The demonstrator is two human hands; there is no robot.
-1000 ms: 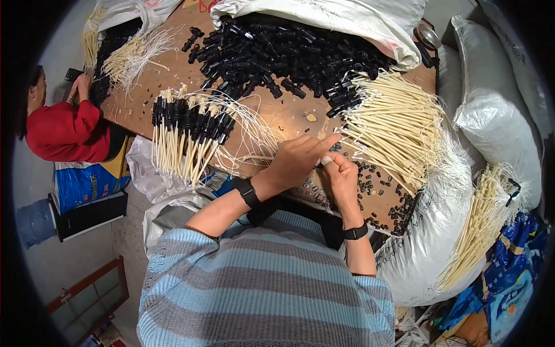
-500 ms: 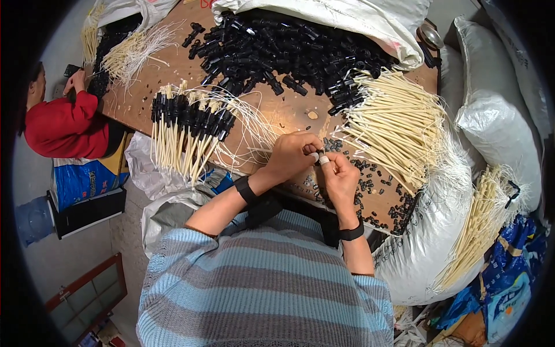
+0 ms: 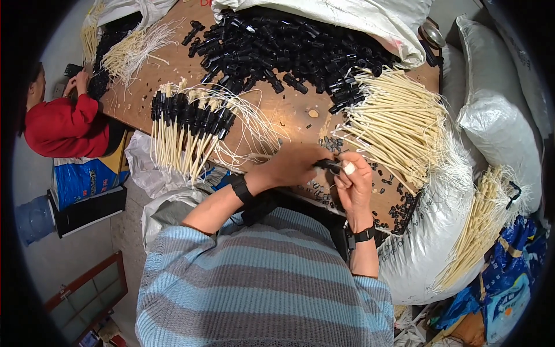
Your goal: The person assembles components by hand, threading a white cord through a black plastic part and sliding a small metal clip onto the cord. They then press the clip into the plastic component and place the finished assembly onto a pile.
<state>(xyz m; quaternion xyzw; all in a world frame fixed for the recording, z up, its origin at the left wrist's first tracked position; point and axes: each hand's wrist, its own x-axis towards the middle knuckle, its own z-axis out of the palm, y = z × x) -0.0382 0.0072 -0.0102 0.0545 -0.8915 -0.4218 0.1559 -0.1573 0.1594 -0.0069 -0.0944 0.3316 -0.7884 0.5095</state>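
Observation:
Both hands meet over the near edge of the table. My left hand (image 3: 295,165) is closed, with a black plastic fitting (image 3: 327,164) sticking out of its fingertips to the right. My right hand (image 3: 355,180) has white tape on a finger and pinches at the fitting's right end; whether it also holds a small part there is hidden. Small dark plastic pieces (image 3: 399,211) lie scattered under and beside the hands. Left of them stands a bundle of cream tubes (image 3: 179,139) topped with black fittings (image 3: 193,115) and trailing white cords (image 3: 260,124).
A heap of black fittings (image 3: 289,49) spills from a white sack (image 3: 347,17) at the back. Cream tubes with cords (image 3: 399,124) lie at the right. Stuffed white sacks (image 3: 494,115) crowd the right side. A person in red (image 3: 66,127) sits far left.
My hands have shifted slightly right. The black fitting now shows in my left hand, where before both hands pinched together at something tiny. My right hand has turned and lifted its fingers.

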